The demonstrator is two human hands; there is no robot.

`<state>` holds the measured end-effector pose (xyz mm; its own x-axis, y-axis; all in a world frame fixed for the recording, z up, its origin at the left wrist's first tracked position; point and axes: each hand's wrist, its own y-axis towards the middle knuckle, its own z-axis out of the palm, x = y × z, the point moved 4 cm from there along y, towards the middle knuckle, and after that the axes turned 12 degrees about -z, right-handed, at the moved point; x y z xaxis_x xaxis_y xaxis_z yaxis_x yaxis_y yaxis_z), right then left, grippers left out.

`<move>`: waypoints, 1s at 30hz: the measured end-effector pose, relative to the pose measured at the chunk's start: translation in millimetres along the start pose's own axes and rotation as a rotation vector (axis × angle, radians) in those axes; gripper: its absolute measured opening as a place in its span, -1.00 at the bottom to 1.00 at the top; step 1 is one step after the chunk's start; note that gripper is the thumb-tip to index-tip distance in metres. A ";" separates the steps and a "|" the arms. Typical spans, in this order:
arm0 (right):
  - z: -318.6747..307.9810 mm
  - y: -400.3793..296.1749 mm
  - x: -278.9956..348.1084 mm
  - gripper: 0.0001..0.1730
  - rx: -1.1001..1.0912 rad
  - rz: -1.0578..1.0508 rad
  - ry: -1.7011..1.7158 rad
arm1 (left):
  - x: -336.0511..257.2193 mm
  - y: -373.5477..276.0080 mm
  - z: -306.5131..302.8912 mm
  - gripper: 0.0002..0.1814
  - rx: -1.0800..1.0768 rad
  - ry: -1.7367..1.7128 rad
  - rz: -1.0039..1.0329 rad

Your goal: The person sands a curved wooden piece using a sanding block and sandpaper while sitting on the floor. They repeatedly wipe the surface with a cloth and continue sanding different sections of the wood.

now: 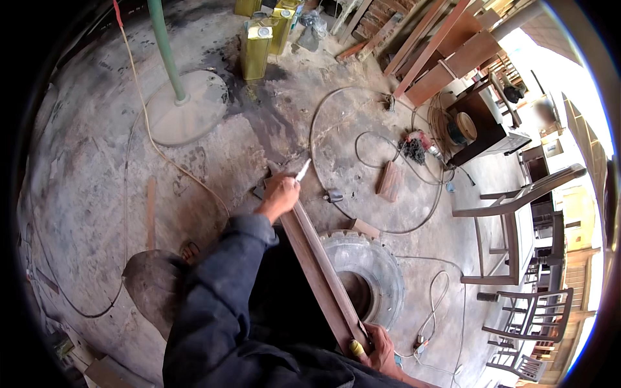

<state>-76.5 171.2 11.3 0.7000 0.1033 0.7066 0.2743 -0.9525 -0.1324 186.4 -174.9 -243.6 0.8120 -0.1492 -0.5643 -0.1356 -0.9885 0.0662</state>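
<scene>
A long grooved length of wood (pixel 315 264) slants across in front of me, its near part passing over the edge of a worn rubber tyre (pixel 390 271). My left hand (pixel 279 196), in a dark sleeve, is at the far end of the wood. Its fingers close on a slim whitish tool (pixel 303 169) that points up and right; its exact kind is unclear. At the near end, my right hand (pixel 381 347) grips the wood from the side. A yellow wrap (pixel 356 347) covers what looks like its thumb, lying over the wood's upper face.
A hose or cable (pixel 313 131) loops over the concrete floor near a red power drill (pixel 422 139) and a wood block (pixel 389 182). Metal cans (pixel 256 53) stand at the back. A green pole (pixel 167 53) rises from a round base (pixel 204 116). Wooden chairs (pixel 514 233) are at right.
</scene>
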 end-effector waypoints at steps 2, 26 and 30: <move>-4.7 -2.7 0.1 -0.39 -0.022 0.028 -0.015 | -85.7 -37.6 -47.5 -0.72 -0.003 -0.173 -0.156; 5.6 182.8 52.7 -0.38 0.209 -0.268 -0.649 | -230.8 -241.4 -102.6 -0.62 0.327 -0.505 1.143; 9.7 191.0 58.1 -0.42 0.221 -0.263 -0.651 | -229.9 -243.3 -99.9 -0.68 0.288 -0.709 1.099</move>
<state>22.9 -1.9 20.3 0.8234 0.5355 0.1876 0.5658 -0.7996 -0.2010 89.5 97.7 -47.7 -0.2512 -0.7274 -0.6386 -0.7091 -0.3108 0.6329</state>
